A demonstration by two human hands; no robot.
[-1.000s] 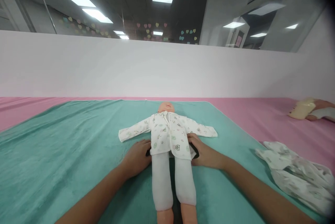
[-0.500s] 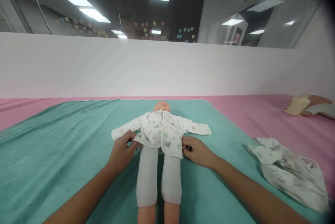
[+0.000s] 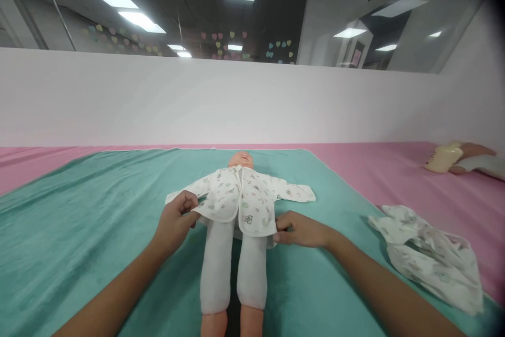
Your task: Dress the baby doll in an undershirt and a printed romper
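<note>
Teal mat [image 3: 98, 211] carries the doll [image 3: 216, 253], which lies on its back at the mat's middle, head toward the far edge. We judge the dressing nearly done: the printed top [image 3: 246, 197] is on with both sleeves spread and the white leggings [image 3: 252, 268] are up, so only the hem looks left to straighten. Our left hand [image 3: 173, 221] pinches the lifted hem between closed fingers [image 3: 192, 206], and our right hand [image 3: 302, 229] has its fingers [image 3: 279, 233] closed on the hem's other side.
</note>
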